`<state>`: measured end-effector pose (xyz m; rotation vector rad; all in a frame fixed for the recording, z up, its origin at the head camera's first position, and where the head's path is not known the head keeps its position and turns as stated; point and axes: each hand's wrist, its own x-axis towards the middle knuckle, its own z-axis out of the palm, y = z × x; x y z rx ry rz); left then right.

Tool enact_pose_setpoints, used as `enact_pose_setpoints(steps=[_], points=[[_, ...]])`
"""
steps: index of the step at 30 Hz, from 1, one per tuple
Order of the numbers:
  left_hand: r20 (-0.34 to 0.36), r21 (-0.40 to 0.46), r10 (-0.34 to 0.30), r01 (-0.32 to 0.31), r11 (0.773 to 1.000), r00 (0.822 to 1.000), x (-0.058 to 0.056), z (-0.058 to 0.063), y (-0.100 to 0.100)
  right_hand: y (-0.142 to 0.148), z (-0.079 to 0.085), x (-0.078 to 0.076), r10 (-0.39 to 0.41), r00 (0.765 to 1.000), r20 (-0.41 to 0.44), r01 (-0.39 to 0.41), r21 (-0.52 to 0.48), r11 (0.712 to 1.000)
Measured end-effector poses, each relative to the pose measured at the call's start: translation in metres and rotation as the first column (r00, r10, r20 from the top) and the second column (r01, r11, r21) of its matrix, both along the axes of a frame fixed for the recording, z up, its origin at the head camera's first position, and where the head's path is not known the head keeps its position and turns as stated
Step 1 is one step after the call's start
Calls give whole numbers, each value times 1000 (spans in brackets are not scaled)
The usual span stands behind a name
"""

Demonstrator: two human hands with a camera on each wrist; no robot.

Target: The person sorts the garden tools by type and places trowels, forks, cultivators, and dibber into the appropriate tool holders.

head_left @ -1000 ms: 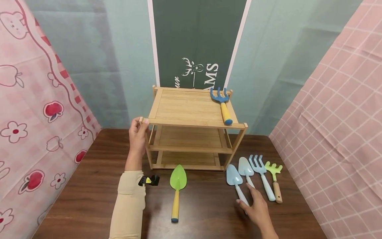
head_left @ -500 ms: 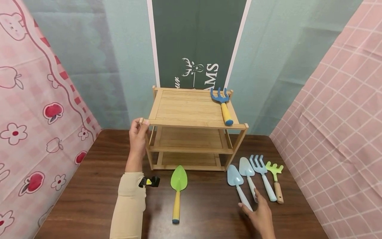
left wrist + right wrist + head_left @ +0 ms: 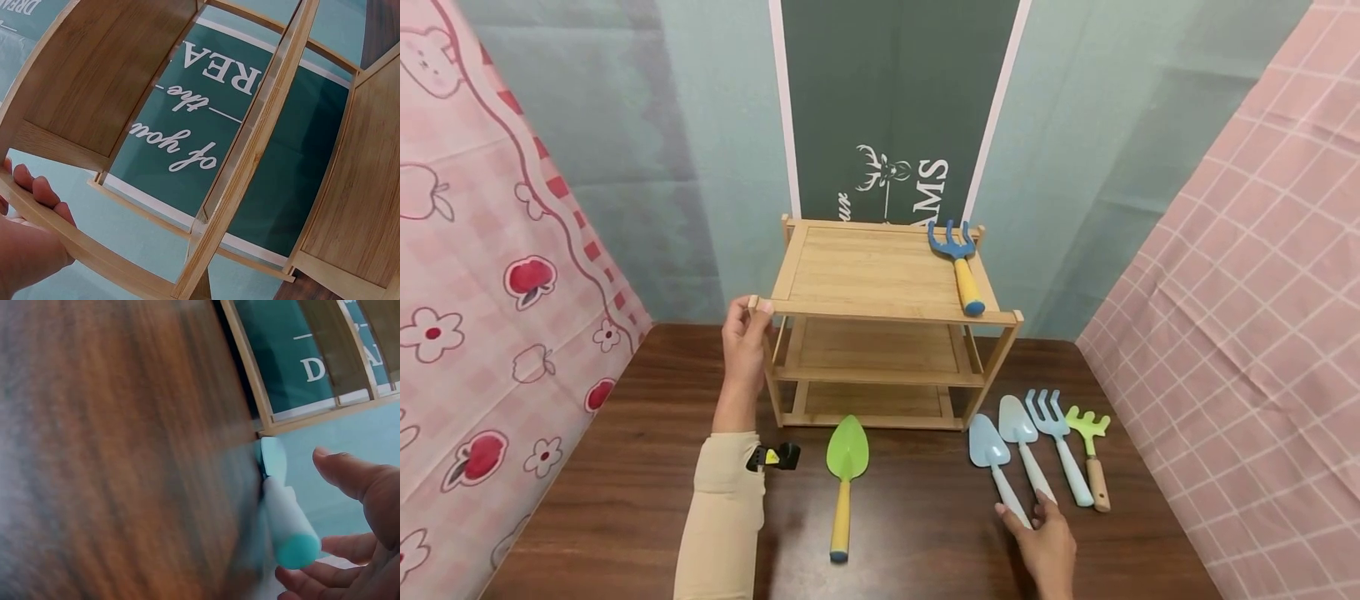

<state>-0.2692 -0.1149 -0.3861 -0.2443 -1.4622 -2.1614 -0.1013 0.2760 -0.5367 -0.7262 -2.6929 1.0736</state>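
My left hand (image 3: 747, 342) grips the front left corner of a three-tier wooden rack (image 3: 880, 271); the left wrist view shows its fingers (image 3: 45, 192) wrapped round the frame bar. At lower right, my right hand (image 3: 1047, 546) is at the handle end of a pale blue hand trowel (image 3: 990, 443). In the right wrist view the thumb (image 3: 347, 472) stands apart from that handle (image 3: 289, 519), while the other fingers lie close to its teal end. A second pale trowel (image 3: 1018, 419) lies alongside, its handle end near my index finger.
A blue hand rake with a yellow handle (image 3: 962, 267) lies on the rack's top tier. The table (image 3: 910, 517) also bears a green trowel (image 3: 847, 450), a pale blue hand fork (image 3: 1060, 446) and a green rake with a wooden handle (image 3: 1092, 458). Curtains surround the table.
My right hand first drew back from the trowel handles toward the table's front, then shifted slightly left to the handle end. My left hand stays on the rack corner.
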Motion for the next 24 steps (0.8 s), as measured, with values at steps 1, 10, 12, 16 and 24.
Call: enact_pose_setpoints(steps=[1, 10, 12, 16, 24], points=[[2, -1, -1, 1, 1000, 1000, 0, 0, 1, 1, -1, 1, -1, 1000, 28, 1, -1, 1000], [21, -2, 20, -20, 1000, 1000, 0, -1, 1, 3, -7, 2, 10, 995, 96, -10, -1, 1000], [20, 3, 19, -19, 1000, 1000, 0, -1, 0, 4, -8, 1, 14, 995, 100, -15, 5, 1000], [18, 6, 15, -15, 1000, 1000, 1, 0, 0, 4, -10, -3, 28, 991, 132, -29, 5, 1000], [-7, 11, 6, -6, 1000, 1000, 1, -1, 1, 4, -15, -8, 49, 975, 218, -48, -9, 999]])
